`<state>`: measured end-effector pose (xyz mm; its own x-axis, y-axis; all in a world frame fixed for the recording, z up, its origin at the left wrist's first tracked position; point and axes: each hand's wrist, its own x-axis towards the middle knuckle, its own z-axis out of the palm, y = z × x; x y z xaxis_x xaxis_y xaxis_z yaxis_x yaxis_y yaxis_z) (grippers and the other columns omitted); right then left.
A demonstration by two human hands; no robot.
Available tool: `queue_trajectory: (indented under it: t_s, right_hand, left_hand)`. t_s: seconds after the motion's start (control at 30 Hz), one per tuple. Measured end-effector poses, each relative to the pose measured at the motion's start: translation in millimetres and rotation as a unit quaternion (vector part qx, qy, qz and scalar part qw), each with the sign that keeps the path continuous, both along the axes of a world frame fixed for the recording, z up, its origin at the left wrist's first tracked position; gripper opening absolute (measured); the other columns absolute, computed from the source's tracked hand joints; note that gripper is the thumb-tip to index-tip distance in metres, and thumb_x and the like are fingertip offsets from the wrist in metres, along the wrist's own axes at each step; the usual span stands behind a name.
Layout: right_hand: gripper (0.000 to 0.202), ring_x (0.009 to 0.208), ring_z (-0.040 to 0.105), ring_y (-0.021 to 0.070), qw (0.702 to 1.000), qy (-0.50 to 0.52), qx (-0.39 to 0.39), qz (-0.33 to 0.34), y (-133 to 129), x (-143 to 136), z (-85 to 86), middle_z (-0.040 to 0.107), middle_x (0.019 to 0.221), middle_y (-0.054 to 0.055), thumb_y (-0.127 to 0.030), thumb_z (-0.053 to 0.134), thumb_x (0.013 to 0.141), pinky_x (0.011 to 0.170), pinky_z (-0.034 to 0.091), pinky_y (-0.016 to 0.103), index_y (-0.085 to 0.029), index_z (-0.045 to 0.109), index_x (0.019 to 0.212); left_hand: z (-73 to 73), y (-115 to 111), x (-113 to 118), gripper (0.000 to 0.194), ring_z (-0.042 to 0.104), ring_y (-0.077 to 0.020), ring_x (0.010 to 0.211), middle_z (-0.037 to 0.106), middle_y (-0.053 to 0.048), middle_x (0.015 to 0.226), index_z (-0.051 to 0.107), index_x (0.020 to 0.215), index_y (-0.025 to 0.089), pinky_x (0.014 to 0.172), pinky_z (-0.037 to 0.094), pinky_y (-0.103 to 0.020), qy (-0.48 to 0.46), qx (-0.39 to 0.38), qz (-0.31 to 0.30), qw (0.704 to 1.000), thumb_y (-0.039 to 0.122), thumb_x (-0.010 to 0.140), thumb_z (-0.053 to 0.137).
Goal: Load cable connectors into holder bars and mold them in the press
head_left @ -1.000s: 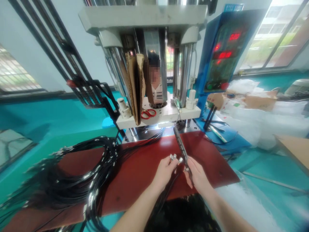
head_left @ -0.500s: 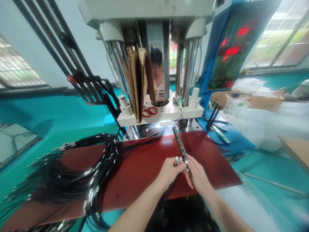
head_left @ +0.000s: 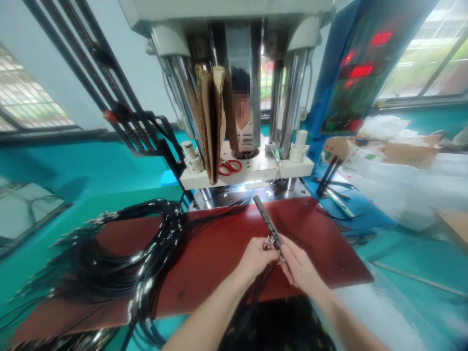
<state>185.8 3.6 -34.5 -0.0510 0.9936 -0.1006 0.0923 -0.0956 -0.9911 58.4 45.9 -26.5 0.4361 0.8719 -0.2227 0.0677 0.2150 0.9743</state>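
Note:
Over the dark red board, my right hand [head_left: 298, 263] is closed round the lower end of a narrow metal bar [head_left: 266, 217] with small notches along it. The bar points up and away, toward the press. Against its left side, my left hand [head_left: 256, 258] is closed on several black cables with small silver connector ends [head_left: 269, 242]. Its fingertips meet the bar near the right hand. Dark cables [head_left: 256, 292] hang below the hands. How the connectors sit against the bar is too small to tell.
A large coil of black cables [head_left: 146, 263] lies on the left of the red board [head_left: 212, 263]. Behind stands a press, its white plate [head_left: 252, 170] carrying red-handled scissors [head_left: 230, 167] and folded cardboard [head_left: 210, 126]. A blue control box [head_left: 340, 73] with red displays stands right.
The far end of the bar has swung slightly left. Both hands keep their hold and stay close together. The whole view has shifted a little.

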Motion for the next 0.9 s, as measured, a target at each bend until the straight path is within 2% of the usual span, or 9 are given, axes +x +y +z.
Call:
queue_trajectory:
  t_s: [0.07, 0.17, 0.27, 0.33, 0.5, 0.6, 0.77, 0.9]
  right_hand:
    - [0.051, 0.028, 0.033, 0.0055, 1.0, -0.019, 0.005, 0.001, 0, -2, -0.3, 0.038, 0.038, -0.01, -0.044, 0.035, 0.085, 0.027, 0.026, 0.015, -0.012, 0.041, 0.124]
    - [0.05, 0.027, 0.033, 0.0049, 1.0, 0.008, 0.0, -0.004, 0, -1, -1.8, 0.041, 0.04, -0.009, -0.044, 0.037, 0.085, 0.027, 0.024, 0.014, -0.012, 0.042, 0.123]
    - [0.05, 0.026, 0.032, 0.0049, 0.998, 0.052, -0.009, -0.026, -1, 2, -3.4, 0.04, 0.039, -0.009, -0.044, 0.037, 0.086, 0.025, 0.023, 0.014, -0.012, 0.04, 0.124]
    - [0.049, 0.026, 0.032, 0.0048, 0.997, 0.067, -0.014, -0.034, -1, 4, -4.3, 0.04, 0.039, -0.009, -0.044, 0.037, 0.086, 0.025, 0.023, 0.014, -0.013, 0.039, 0.124]
    - [0.048, 0.026, 0.032, 0.0048, 0.998, 0.065, -0.02, -0.006, -1, 5, -5.3, 0.042, 0.039, -0.009, -0.044, 0.037, 0.087, 0.025, 0.022, 0.014, -0.013, 0.041, 0.124]
    - [0.049, 0.025, 0.033, 0.0052, 0.998, 0.054, -0.027, 0.004, 0, 4, -2.5, 0.043, 0.038, -0.008, -0.043, 0.037, 0.086, 0.026, 0.023, 0.014, -0.012, 0.042, 0.123]
    - [0.052, 0.026, 0.034, 0.0045, 0.998, 0.042, -0.04, 0.01, 1, 4, 5.3, 0.047, 0.046, -0.006, -0.046, 0.04, 0.083, 0.025, 0.022, 0.015, -0.012, 0.043, 0.122]
    - [0.052, 0.026, 0.034, 0.0053, 0.998, 0.015, -0.047, 0.03, 2, 5, 4.9, 0.047, 0.045, -0.006, -0.047, 0.038, 0.083, 0.025, 0.021, 0.016, -0.013, 0.044, 0.122]
  left_hand:
    - [-2.2, -2, -3, 0.016, 0.036, -0.0064, 0.047, 0.043, 0.004, 0.047, 0.045, 0.049, 0.014, 0.049, 0.028, -0.021, -0.003, 0.007, 0.002, 1.0, 0.017, 0.06, 0.056]
    - [-3.9, -4, -8, 0.015, 0.037, -0.006, 0.048, 0.045, 0.004, 0.053, 0.049, 0.06, 0.014, 0.048, 0.028, -0.02, -0.007, 0.015, 0.007, 1.0, 0.024, 0.066, 0.058]
    - [-4.5, -3, -15, 0.018, 0.033, -0.0048, 0.043, 0.044, 0.005, 0.057, 0.05, 0.072, 0.016, 0.041, 0.023, -0.019, -0.031, -0.032, 0.022, 0.999, 0.033, 0.072, 0.054]
    - [-5.6, 0, -18, 0.02, 0.032, -0.0043, 0.042, 0.043, 0.004, 0.06, 0.049, 0.073, 0.015, 0.039, 0.021, -0.019, -0.064, -0.07, 0.025, 0.995, 0.035, 0.074, 0.052]
    - [-10.0, 3, -20, 0.026, 0.033, -0.0043, 0.045, 0.042, 0.003, 0.062, 0.051, 0.075, 0.013, 0.039, 0.019, -0.018, -0.141, -0.121, 0.003, 0.983, 0.039, 0.075, 0.052]
    - [-11.5, 0, -15, 0.024, 0.032, -0.0042, 0.043, 0.04, 0.005, 0.056, 0.051, 0.072, 0.014, 0.039, 0.019, -0.019, -0.094, -0.094, 0.014, 0.991, 0.037, 0.071, 0.058]
    - [-13.3, -4, -8, 0.026, 0.032, -0.0048, 0.046, 0.041, 0.006, 0.052, 0.052, 0.062, 0.014, 0.045, 0.024, -0.019, -0.027, 0.005, 0.057, 0.998, 0.037, 0.064, 0.065]
    - [-11.9, -3, -7, 0.022, 0.034, -0.0059, 0.046, 0.042, 0.006, 0.05, 0.053, 0.059, 0.014, 0.047, 0.026, -0.02, -0.018, 0.013, 0.049, 0.999, 0.033, 0.064, 0.063]
